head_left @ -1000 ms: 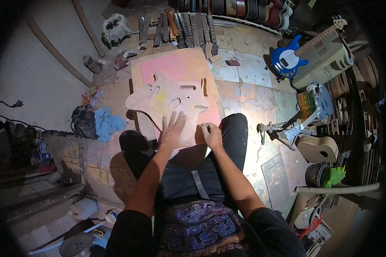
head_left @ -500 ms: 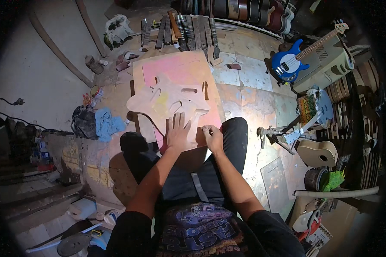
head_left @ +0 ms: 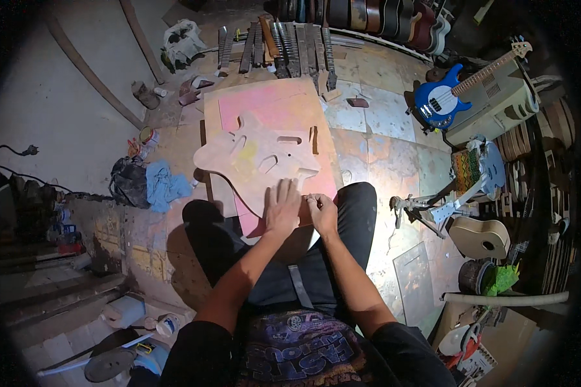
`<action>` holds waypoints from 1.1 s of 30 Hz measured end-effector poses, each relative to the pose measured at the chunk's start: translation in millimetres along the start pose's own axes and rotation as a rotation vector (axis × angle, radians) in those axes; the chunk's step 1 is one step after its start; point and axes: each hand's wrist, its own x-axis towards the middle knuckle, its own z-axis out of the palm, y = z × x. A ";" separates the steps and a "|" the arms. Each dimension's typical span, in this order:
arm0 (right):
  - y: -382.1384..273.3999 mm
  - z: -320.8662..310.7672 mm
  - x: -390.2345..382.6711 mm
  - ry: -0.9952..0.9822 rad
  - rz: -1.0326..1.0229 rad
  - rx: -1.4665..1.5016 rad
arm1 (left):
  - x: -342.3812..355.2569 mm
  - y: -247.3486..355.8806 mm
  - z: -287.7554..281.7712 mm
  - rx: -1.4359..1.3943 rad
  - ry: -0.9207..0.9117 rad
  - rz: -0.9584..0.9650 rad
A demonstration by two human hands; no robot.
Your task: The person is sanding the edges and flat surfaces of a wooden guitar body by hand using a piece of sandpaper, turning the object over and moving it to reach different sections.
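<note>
A pale, unpainted electric guitar body (head_left: pixel 232 164) with routed cavities lies flat on a pink and tan board (head_left: pixel 265 97) in front of my crossed legs. My left hand (head_left: pixel 282 209) rests palm down on the near part of the body, fingers stretched out and fairly close together. Just right of it, at the body's near right edge, my right hand (head_left: pixel 323 214) is closed in a pinch, thumb against fingers. Whatever it pinches is too small and shaded to make out.
Guitar necks (head_left: pixel 281 48) lie in a row beyond the board. A blue bass guitar (head_left: pixel 440 100) stands at the far right, an acoustic guitar body (head_left: pixel 474 237) nearer. Blue cloth (head_left: pixel 166 185) and a dark bag (head_left: pixel 128 180) sit at left. A flat grey panel (head_left: pixel 413 277) lies right of my knee.
My left hand has slid slightly right and toward me on the guitar body, its fingers now closer together. The right hand stays pinched at the edge, slightly nearer to me. The view has shifted a little.
</note>
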 end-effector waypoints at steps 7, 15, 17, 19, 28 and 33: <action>2.2 2.1 0.3 -0.006 -0.011 -0.012 | 3.9 3.0 5.0 0.108 -0.196 -0.136; -2.8 2.2 1.0 -0.025 0.013 -0.010 | 16.9 5.5 32.9 0.183 -0.075 -0.155; -1.2 0.9 1.7 -0.025 0.016 -0.002 | 18.5 6.0 22.0 0.152 -0.105 -0.139; -2.9 0.2 1.4 -0.028 0.019 0.004 | 17.1 4.4 15.0 0.121 -0.132 -0.131; -5.4 3.7 0.9 -0.023 0.031 -0.032 | 8.0 -8.4 34.1 0.301 -0.051 -0.048; 0.6 2.6 1.6 -0.012 0.012 0.003 | 26.3 5.9 15.3 0.454 -0.190 0.029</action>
